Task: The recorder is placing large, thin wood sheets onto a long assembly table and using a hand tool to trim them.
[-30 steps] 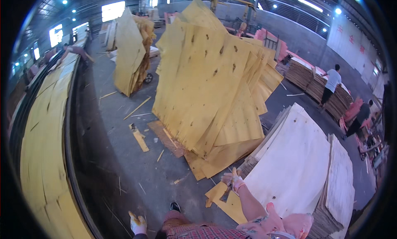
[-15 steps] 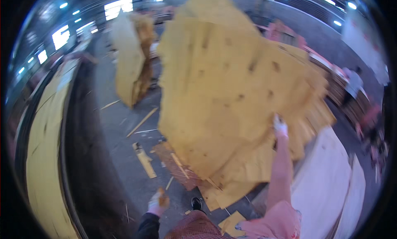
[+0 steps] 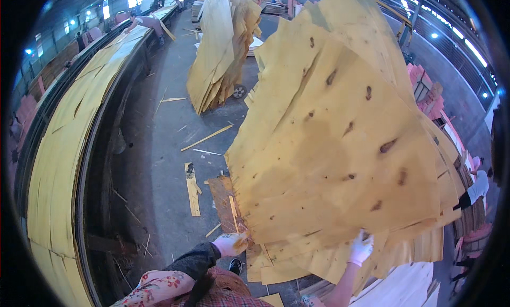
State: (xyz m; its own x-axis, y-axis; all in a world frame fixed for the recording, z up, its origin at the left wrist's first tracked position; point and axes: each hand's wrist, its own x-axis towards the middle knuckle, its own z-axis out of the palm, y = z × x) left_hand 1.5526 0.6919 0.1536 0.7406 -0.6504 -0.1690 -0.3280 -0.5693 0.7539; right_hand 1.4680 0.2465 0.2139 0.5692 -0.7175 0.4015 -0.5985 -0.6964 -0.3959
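Reaching to the sheet's near left corner, your gloved left hand (image 3: 232,244) has its fingers curled in, though the blurred glove doesn't show whether they pinch the wood. Your right hand (image 3: 361,248) has its fingers partly raised by the near edge; you may be holding it, but I can't tell. Half a second ago your right hand was higher on the face and your left hung apart over the floor; now both are low at this large yellow veneer sheet (image 3: 329,147), so its near side is within reach of both. It lies tilted over more sheets, with white sheets (image 3: 404,286) near right. Far left, a long dark frame (image 3: 87,163) carries yellow sheets (image 3: 58,163).
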